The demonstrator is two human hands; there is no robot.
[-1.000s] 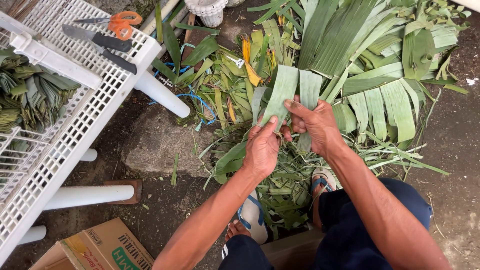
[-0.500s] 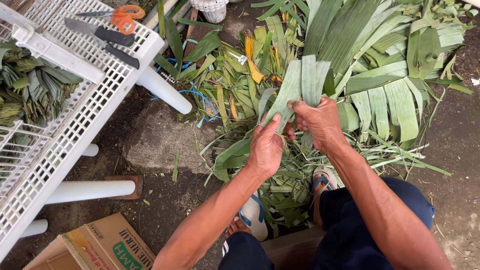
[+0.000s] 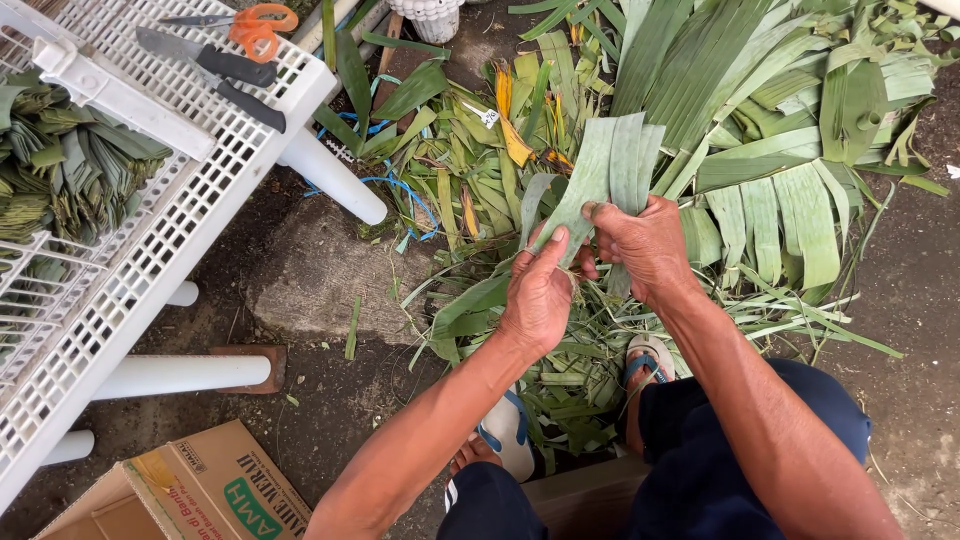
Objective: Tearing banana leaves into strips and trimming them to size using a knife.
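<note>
Both my hands hold a small stack of cut pale-green leaf strips [image 3: 612, 165] upright over the ground. My right hand [image 3: 648, 248] grips the lower part of the strips. My left hand [image 3: 540, 295] presses its fingers against the strips' left edge. Behind them lies a big heap of long green leaves [image 3: 770, 110]. Trimmed leaf scraps [image 3: 570, 370] cover the ground around my sandalled feet [image 3: 645, 365].
A white perforated plastic table [image 3: 170, 230] stands at the left, carrying orange-handled scissors [image 3: 255, 25], two black-handled knives [image 3: 215, 70] and bundled folded leaves [image 3: 70, 165]. A cardboard box [image 3: 190, 495] sits at the bottom left. Blue string [image 3: 405, 205] lies among leaves.
My hands have lifted the leaf strips slightly, and the strips stand more gathered together. My left hand has shifted up along their left edge.
</note>
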